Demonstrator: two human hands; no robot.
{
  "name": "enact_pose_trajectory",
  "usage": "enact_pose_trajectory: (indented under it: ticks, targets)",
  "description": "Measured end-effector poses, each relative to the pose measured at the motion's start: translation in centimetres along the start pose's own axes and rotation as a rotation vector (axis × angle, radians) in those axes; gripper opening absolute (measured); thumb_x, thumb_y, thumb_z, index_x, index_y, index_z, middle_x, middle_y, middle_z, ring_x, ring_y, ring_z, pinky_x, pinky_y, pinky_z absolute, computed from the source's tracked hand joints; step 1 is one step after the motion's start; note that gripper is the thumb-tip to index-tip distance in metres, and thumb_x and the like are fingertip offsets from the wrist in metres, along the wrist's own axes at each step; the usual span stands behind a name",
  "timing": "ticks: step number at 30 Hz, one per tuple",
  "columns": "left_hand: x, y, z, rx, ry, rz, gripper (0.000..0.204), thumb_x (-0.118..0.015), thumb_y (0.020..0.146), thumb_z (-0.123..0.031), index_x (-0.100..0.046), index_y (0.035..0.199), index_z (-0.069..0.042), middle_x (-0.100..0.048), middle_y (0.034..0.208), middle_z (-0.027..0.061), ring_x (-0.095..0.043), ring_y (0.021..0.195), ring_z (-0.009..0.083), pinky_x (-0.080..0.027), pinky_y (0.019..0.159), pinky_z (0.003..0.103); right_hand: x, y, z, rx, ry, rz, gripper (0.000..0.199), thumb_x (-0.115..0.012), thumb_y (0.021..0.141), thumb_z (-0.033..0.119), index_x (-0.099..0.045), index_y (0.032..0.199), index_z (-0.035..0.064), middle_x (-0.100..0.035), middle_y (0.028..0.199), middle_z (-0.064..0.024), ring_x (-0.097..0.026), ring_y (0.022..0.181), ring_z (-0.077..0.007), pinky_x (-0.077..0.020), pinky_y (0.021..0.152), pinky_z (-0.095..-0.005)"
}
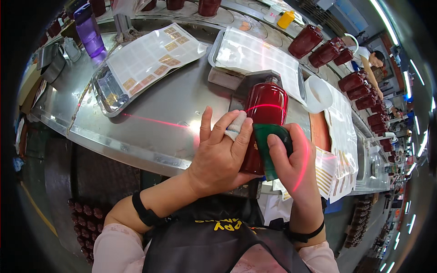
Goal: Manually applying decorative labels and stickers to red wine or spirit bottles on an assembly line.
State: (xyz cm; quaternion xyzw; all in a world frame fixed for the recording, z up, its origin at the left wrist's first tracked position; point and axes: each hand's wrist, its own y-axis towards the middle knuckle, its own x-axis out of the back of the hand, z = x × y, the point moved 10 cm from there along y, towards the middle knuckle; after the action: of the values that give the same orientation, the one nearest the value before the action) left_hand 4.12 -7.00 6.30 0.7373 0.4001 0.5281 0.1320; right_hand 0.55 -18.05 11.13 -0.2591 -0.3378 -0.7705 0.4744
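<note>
A glossy dark red bottle point(268, 98) lies tilted in front of me, its neck pointing away, against a dark grey support point(243, 86). My left hand point(214, 159) holds it along its left side and near end; one finger is wrapped in white cloth, and another sticks up off the glass. In my right hand point(298, 166) is a flat green scraper point(264, 152), gripped between thumb and fingers, its blade on or just over the bottle's upper face. A red light line crosses the bottle and my right hand. The fingers under the bottle are hidden.
Left, a sheet of gold decals point(150, 59) lies over a metal tray point(104, 102). Ahead is another covered tray point(255, 52), beside a white tub point(317, 94). Decal sheets point(343, 141) lie right. Red bottles point(305, 41) line the far conveyor; a person point(371, 61) works there. A purple bottle point(88, 32) stands far left.
</note>
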Motion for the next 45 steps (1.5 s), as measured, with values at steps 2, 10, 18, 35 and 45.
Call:
enact_pose_trajectory:
  ticks: [2,10,18,35,45]
  targets:
    - [-0.3,-0.4,0.7,0.012,-0.028,0.019,0.102,-0.077,0.069,-0.054,-0.038,0.140,0.007,-0.059,0.119,0.0188,-0.039,0.131,0.0382,-0.008,0.112,0.062,0.7,-0.4,-1.8,-0.081,0.102,-0.026,0.015,-0.064,0.091,0.011,-0.058,0.093,-0.0020,-0.059,0.070,-0.0077,-0.053,0.060,-0.0118,-0.0432,0.056,-0.0268]
    - [-1.3,-0.6,1.3,0.084,-0.023,0.113,0.110,-0.077,0.069,-0.052,-0.025,0.145,0.009,-0.058,0.116,0.0229,-0.037,0.130,0.0406,-0.009,0.110,0.065,2.4,-4.6,-1.1,0.398,-0.148,-0.119,0.039,-0.076,0.066,-0.003,-0.066,0.103,0.0052,-0.056,0.088,-0.0091,-0.053,0.077,-0.0256,-0.0420,0.061,-0.0338]
    - [-3.3,-1.8,2.8,0.070,-0.126,0.215,0.110,-0.074,0.073,-0.053,-0.021,0.148,0.007,-0.052,0.131,0.0213,-0.030,0.136,0.0425,-0.008,0.111,0.063,2.5,-5.8,-1.9,0.478,0.022,-0.083,0.047,-0.075,0.056,-0.001,-0.068,0.101,0.0101,-0.056,0.085,-0.0059,-0.051,0.076,-0.0255,-0.0414,0.067,-0.0358]
    - [-0.9,-1.9,1.1,-0.080,-0.069,0.120,0.097,-0.060,0.080,-0.066,-0.032,0.147,-0.001,-0.050,0.136,0.0200,-0.026,0.137,0.0453,-0.007,0.113,0.062,1.8,-6.9,-8.3,-0.021,0.699,-0.196,0.020,-0.071,0.086,0.010,-0.060,0.102,0.0024,-0.061,0.091,-0.0025,-0.055,0.078,-0.0100,-0.0449,0.066,-0.0248]
    - [-1.3,-3.3,-2.0,-0.276,0.095,0.153,0.074,-0.047,0.095,-0.054,-0.040,0.142,0.003,-0.050,0.138,0.0227,-0.035,0.137,0.0448,-0.007,0.113,0.063,-3.2,-6.8,-11.8,-0.346,0.790,-0.186,0.023,-0.061,0.097,0.021,-0.056,0.104,-0.0002,-0.061,0.088,-0.0005,-0.053,0.079,-0.0046,-0.0459,0.070,-0.0207]
